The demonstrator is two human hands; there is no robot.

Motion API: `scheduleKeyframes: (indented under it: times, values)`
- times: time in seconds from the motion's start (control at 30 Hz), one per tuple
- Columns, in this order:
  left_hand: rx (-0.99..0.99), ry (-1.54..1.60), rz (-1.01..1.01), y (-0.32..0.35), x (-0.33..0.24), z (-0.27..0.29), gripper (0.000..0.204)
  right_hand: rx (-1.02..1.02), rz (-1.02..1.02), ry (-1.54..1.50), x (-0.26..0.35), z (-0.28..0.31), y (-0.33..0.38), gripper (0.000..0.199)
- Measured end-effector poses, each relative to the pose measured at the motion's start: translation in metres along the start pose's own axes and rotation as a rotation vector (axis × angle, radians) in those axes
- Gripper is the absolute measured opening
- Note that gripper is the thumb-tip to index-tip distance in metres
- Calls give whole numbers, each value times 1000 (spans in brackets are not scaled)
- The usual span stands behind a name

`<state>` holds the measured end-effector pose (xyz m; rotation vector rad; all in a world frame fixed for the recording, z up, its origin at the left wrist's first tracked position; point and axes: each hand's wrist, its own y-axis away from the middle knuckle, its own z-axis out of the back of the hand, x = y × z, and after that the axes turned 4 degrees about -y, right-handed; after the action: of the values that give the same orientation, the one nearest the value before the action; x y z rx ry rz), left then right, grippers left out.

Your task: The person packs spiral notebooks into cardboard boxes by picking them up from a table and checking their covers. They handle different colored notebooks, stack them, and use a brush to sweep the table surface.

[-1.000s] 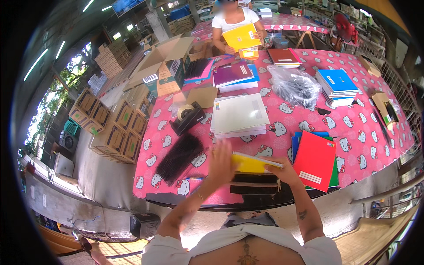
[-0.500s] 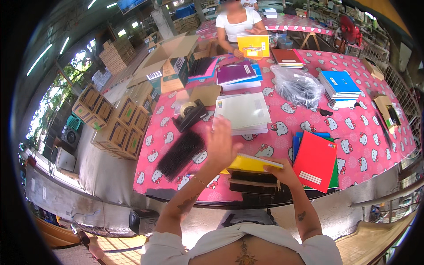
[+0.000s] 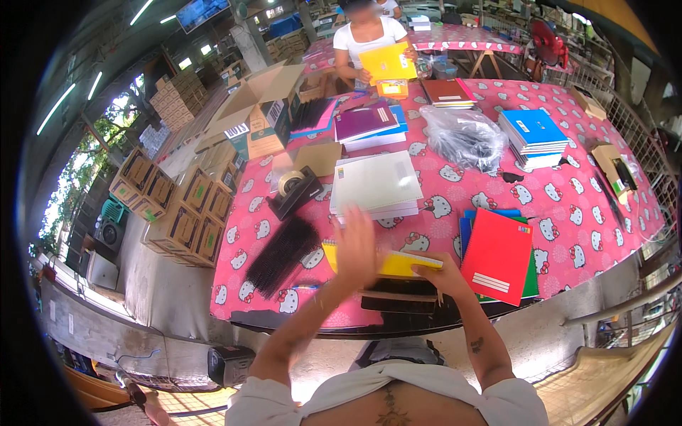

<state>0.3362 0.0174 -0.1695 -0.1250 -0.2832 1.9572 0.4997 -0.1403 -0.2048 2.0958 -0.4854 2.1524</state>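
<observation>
A yellow notebook [image 3: 401, 264] is tilted on its edge near the front of the table, its thin side toward me. My right hand [image 3: 439, 273] grips its right end, thumb on the near face. My left hand [image 3: 357, 248], somewhat blurred, is open over its left part, fingers stretched away from me; whether the palm presses on it I cannot tell. Below the notebook is a dark, box-like object [image 3: 398, 297], partly hidden. Black spiral binding coils [image 3: 283, 257] lie in a bundle left of my left hand. Pale-covered notebooks [image 3: 376, 177] are stacked just beyond it.
A red notebook [image 3: 499, 255] tops a pile at right. Farther off are a tape dispenser [image 3: 298, 193], a plastic bag of black coils [image 3: 465, 138], blue notebooks [image 3: 533, 128] and purple ones [image 3: 366, 122]. Across the table a person holds a yellow cover [image 3: 387, 62]. Cartons [image 3: 185, 206] stand at left.
My left hand has come down and nearer, over the yellow notebook's left part. My right hand still holds the other end. The person opposite has raised and tilted the yellow cover.
</observation>
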Motion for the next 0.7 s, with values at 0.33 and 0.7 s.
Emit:
scheduleKeyframes:
  times: [0.33,0.7]
  values:
    - [394,-51,-122,60,-39,-4,84,-8,-70,-132,-11,-2,5,40]
    - [-111,26,-161,19,-45,-15,81,-87,-37,-75,-15,0,6,38]
